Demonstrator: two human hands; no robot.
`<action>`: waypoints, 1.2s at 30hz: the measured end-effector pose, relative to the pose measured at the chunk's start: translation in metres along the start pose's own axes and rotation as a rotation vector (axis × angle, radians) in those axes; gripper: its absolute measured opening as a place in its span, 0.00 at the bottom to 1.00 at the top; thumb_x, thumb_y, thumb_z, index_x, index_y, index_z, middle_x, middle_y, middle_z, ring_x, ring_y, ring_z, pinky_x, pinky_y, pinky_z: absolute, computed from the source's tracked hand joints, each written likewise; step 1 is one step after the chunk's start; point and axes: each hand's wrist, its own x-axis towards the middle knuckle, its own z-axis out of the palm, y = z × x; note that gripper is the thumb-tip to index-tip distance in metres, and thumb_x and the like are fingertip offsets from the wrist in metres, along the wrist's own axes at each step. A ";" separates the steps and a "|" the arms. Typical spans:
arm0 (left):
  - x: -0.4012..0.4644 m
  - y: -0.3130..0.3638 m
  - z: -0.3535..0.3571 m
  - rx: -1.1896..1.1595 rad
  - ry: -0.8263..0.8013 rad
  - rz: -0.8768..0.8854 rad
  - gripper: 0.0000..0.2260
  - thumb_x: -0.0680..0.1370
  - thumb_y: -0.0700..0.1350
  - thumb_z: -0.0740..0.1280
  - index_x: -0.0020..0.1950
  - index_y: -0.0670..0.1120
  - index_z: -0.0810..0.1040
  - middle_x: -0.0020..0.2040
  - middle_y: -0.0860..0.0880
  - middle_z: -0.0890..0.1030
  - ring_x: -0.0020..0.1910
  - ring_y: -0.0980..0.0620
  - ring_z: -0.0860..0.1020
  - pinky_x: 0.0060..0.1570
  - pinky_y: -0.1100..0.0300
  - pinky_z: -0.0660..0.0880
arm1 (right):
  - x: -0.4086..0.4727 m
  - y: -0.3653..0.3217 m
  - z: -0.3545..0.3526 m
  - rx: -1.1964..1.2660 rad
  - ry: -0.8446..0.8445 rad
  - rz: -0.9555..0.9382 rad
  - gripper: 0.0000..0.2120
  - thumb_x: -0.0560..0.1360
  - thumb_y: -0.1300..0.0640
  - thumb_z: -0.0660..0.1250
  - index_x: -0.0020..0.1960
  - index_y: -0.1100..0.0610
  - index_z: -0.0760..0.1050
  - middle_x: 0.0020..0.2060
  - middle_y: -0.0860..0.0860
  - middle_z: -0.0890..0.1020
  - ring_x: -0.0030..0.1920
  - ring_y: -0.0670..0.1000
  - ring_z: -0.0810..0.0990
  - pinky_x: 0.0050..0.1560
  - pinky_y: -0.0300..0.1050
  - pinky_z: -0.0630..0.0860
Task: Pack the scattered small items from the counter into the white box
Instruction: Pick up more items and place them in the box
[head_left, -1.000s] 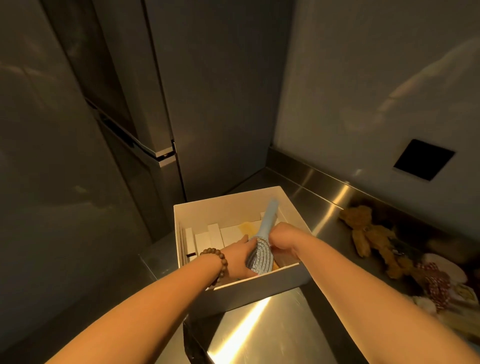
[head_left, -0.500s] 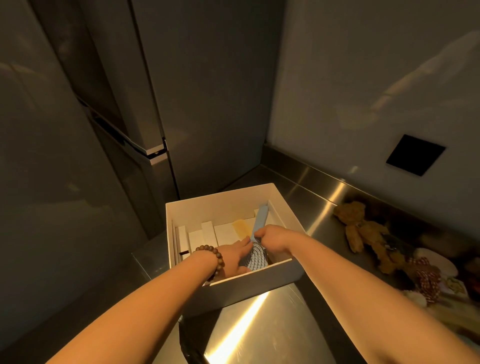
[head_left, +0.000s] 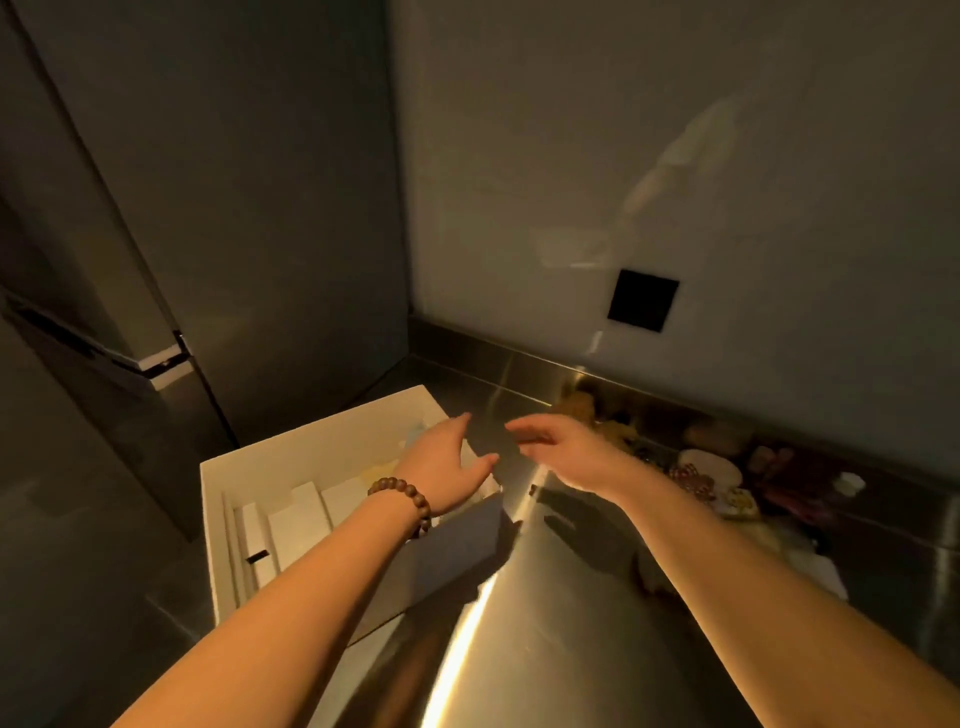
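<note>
The white box (head_left: 311, 457) sits on the shiny metal table (head_left: 571, 623), near the left edge. It has white flat packs (head_left: 298, 512) standing inside. My left hand (head_left: 441, 467) is over the box, fingers straight and holding nothing. My right hand (head_left: 566, 449) is over the table, fingers loose and empty. A blurry pile of small things (head_left: 711, 467) lies to the right by the wall.

L hand (head_left: 441, 467) flat over white box (head_left: 311, 447); R hand (head_left: 563, 451) loose above steel counter (head_left: 571, 649), both holding nothing.
</note>
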 end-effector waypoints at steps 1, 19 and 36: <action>0.004 0.015 0.008 -0.005 0.014 0.046 0.32 0.75 0.61 0.62 0.75 0.48 0.58 0.73 0.46 0.65 0.70 0.47 0.65 0.66 0.55 0.62 | -0.008 0.014 -0.013 0.014 0.042 0.021 0.18 0.79 0.59 0.62 0.68 0.50 0.71 0.64 0.46 0.75 0.63 0.45 0.72 0.62 0.42 0.69; 0.013 0.148 0.217 0.092 -0.607 0.401 0.47 0.66 0.63 0.72 0.76 0.54 0.49 0.76 0.46 0.52 0.73 0.43 0.55 0.72 0.52 0.55 | -0.141 0.231 -0.080 -0.410 0.215 0.363 0.30 0.74 0.52 0.69 0.73 0.51 0.64 0.74 0.53 0.61 0.74 0.54 0.58 0.72 0.49 0.58; 0.025 0.103 0.209 -0.082 -0.345 0.331 0.21 0.74 0.56 0.64 0.66 0.57 0.69 0.51 0.54 0.71 0.50 0.54 0.72 0.47 0.63 0.69 | -0.134 0.247 -0.042 -0.542 0.418 0.343 0.25 0.73 0.42 0.64 0.68 0.44 0.67 0.65 0.46 0.70 0.66 0.50 0.66 0.59 0.48 0.59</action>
